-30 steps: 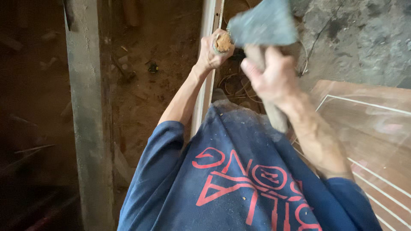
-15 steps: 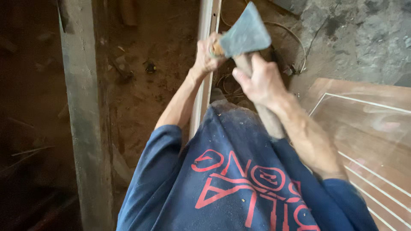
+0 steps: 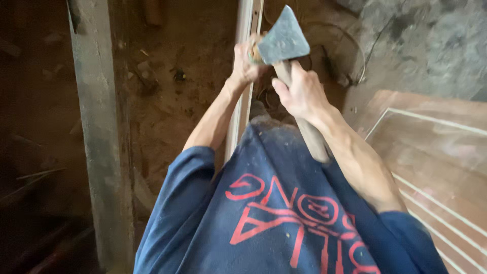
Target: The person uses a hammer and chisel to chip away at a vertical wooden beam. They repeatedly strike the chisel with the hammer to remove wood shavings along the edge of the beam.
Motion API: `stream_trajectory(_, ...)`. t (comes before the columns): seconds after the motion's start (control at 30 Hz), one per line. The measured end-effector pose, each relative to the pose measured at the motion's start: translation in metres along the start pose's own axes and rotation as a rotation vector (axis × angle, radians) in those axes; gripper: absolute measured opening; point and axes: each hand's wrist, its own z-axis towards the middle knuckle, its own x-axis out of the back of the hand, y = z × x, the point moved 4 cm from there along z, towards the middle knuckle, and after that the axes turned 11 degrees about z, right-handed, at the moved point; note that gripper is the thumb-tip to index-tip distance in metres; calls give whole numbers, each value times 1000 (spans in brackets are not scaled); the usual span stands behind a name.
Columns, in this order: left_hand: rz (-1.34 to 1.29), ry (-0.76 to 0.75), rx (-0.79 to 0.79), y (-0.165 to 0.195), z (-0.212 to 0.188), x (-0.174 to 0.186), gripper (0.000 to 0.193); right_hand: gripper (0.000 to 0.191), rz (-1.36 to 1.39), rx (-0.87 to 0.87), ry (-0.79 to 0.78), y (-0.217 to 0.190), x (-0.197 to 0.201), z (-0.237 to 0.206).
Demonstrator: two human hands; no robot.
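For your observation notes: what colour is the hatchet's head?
Dull grey-green hatchet head, seen in the head view.

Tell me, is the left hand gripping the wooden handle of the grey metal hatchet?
No, the left hand grips the pale wooden strip; only the right hand holds the hatchet.

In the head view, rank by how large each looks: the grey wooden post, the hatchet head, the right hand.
1. grey wooden post
2. and 3. hatchet head and right hand look alike; unranked.
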Motion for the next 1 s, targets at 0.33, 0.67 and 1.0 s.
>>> stream_trajectory(0.33,-401,-110,241,-31,11,-14,25,21,168,91,43,-72,73,27)
stream_trajectory(0.67,-228,-102,285,-9,-10,-9,22,41,308,-421,-137,-5,23,-9)
stream_trajectory(1.0,-508,-122,423,-35,11,-25,26,26,326,276,273,-42,60,29)
